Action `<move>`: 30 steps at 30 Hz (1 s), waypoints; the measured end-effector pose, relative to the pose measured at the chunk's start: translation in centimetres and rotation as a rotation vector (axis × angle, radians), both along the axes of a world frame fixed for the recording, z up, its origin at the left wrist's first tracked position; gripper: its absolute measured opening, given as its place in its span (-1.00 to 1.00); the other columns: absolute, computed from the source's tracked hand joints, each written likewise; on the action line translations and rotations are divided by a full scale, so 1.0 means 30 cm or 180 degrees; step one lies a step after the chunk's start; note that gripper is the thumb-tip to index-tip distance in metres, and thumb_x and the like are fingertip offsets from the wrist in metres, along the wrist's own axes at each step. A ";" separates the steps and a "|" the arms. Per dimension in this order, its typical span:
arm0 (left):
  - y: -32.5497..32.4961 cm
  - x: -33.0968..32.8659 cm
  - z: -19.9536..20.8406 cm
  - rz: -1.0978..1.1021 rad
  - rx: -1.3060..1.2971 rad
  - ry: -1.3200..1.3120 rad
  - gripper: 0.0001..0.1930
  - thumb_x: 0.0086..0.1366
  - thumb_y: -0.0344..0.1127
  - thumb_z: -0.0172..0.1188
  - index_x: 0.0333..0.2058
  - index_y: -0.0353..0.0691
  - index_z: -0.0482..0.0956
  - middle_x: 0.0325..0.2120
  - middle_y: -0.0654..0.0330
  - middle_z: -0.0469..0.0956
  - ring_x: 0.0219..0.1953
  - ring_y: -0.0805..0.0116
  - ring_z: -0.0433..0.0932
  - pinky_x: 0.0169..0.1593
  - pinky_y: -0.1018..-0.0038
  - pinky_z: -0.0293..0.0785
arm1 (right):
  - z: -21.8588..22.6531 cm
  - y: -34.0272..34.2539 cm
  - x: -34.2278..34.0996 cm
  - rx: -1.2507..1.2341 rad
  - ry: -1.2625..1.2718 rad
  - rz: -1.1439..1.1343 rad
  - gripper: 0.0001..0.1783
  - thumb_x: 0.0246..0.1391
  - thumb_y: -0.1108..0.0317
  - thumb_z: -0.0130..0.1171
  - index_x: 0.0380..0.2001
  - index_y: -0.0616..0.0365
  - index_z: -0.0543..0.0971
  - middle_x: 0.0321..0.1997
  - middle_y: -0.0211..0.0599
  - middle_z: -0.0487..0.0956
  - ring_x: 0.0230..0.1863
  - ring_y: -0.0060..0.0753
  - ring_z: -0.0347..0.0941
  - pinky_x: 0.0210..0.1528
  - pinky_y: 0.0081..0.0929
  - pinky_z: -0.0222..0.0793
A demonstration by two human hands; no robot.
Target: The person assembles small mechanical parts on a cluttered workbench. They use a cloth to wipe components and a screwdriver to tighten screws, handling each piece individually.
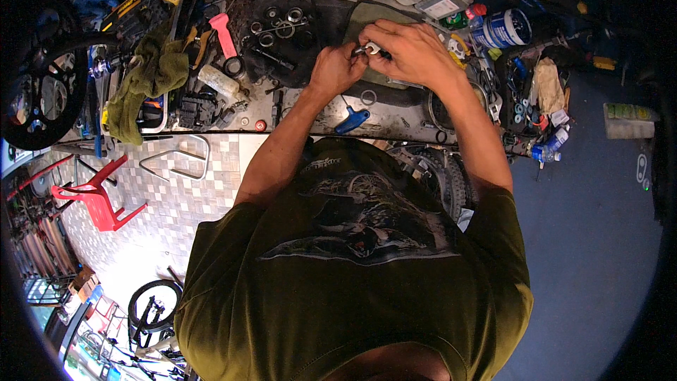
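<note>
The grip of the left hand (pixel 338 69) and right hand (pixel 409 48) is bent inward, fingers pinching a small metal piece (pixel 371 48) between them, over a grey-green mat (pixel 384 13) on the bench (pixel 324 124). A blue-handled tool (pixel 352 121) lies nearer the body. Leftward come a dark mat (pixel 250 30) bearing metal rings, a pink-handled tool (pixel 223 35) and a green cloth (pixel 151 79).

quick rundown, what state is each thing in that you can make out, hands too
left hand: fingers closed, at the metal piece
right hand: fingers curled around the metal piece
metal piece: held, partly hidden
blue handle: lying on the bench
rag: crumpled
grey bottle: capped
tub: open
</note>
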State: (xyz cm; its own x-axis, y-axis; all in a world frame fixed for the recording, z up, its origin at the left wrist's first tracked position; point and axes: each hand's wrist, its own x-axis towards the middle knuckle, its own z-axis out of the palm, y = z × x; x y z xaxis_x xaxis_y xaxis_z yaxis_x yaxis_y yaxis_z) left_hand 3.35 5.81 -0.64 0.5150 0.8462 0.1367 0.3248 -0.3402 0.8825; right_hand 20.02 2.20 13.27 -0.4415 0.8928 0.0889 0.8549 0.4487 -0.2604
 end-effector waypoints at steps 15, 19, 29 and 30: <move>0.003 0.003 -0.026 0.0033 0.0311 -0.0010 -0.70 0.14 -0.24 0.24 -0.27 -0.40 0.58 -0.60 -0.15 0.54 -0.46 -0.15 0.61 -0.38 0.14 0.54 | -0.023 0.000 -0.011 -0.0220 0.0327 -0.0070 -0.73 0.12 0.17 0.23 -0.17 0.04 0.58 -0.19 -0.26 0.63 -0.28 -0.07 0.58 -0.21 -0.15 0.47; 0.004 0.001 -0.020 -0.0018 0.0293 0.0144 -0.70 0.14 -0.24 0.23 -0.28 -0.40 0.58 -0.61 -0.13 0.54 -0.47 -0.13 0.62 -0.39 0.16 0.53 | -0.014 0.000 -0.015 -0.0360 0.0419 -0.0083 -0.74 0.10 0.17 0.25 -0.17 0.02 0.58 -0.21 -0.27 0.62 -0.29 -0.08 0.58 -0.21 -0.16 0.46; 0.005 0.001 -0.036 -0.0038 0.0229 -0.0032 -0.71 0.14 -0.26 0.21 -0.28 -0.41 0.56 -0.63 -0.13 0.52 -0.51 -0.14 0.60 -0.41 0.20 0.51 | -0.029 0.005 -0.005 -0.0243 0.0267 -0.0104 -0.73 0.09 0.15 0.25 -0.19 0.03 0.58 -0.23 -0.28 0.61 -0.27 -0.07 0.58 -0.20 -0.14 0.45; 0.007 0.001 -0.047 -0.0041 0.0270 -0.0032 -0.71 0.14 -0.27 0.20 -0.26 -0.41 0.56 -0.64 -0.13 0.51 -0.54 -0.12 0.59 -0.42 0.22 0.50 | -0.029 0.005 -0.008 -0.0242 0.0273 -0.0118 -0.73 0.09 0.15 0.25 -0.20 0.03 0.58 -0.24 -0.28 0.61 -0.27 -0.07 0.58 -0.20 -0.14 0.45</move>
State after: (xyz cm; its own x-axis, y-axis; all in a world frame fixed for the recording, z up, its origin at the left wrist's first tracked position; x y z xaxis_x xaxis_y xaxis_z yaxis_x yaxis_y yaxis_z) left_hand 3.38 6.01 -2.03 0.5240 0.8248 0.2127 0.3112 -0.4178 0.8535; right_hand 19.78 2.35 12.39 -0.4017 0.9140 0.0563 0.8436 0.3933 -0.3655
